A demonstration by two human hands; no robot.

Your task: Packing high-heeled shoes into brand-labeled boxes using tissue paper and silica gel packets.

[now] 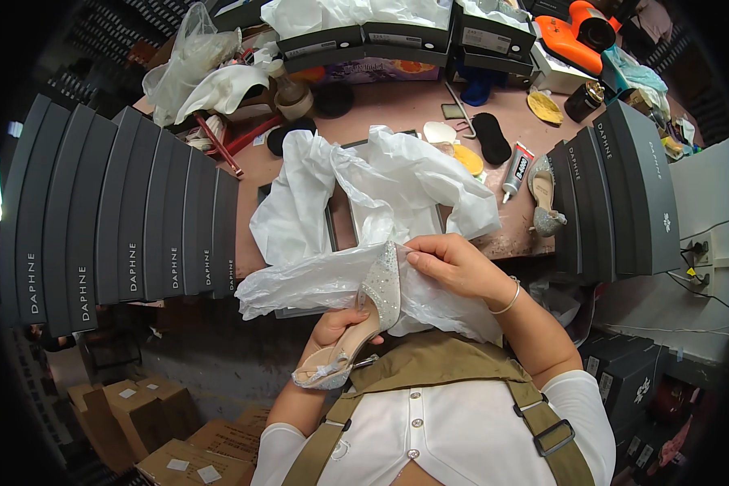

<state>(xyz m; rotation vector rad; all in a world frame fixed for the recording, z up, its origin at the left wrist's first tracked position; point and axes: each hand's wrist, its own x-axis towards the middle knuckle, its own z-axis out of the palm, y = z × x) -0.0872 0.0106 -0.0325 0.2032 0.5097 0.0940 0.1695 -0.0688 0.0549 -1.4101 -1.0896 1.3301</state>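
Left grip (342, 326) clamped on a glittery shoe (383, 293), right grip (448, 270) pinching white tissue (429, 304) just beside it.

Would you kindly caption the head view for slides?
Left hand holding a sparkly shoe amid white tissue, right hand beside its toe.

Premises: by appearance, a shoe-finishing and packing workshop. Dark shoeboxes (115, 215) stand in rows along the left and right edges of the worktable (397, 105); open boxes (407, 40) with white tissue line its far edge. A glue tube (517, 168) lies near the right edge, an orange blower-type tool (565, 47) toward the far right corner. Brown cartons (150, 417) sit below the near left corner. An aproned person (462, 421) holds a glittery shoe (383, 285).
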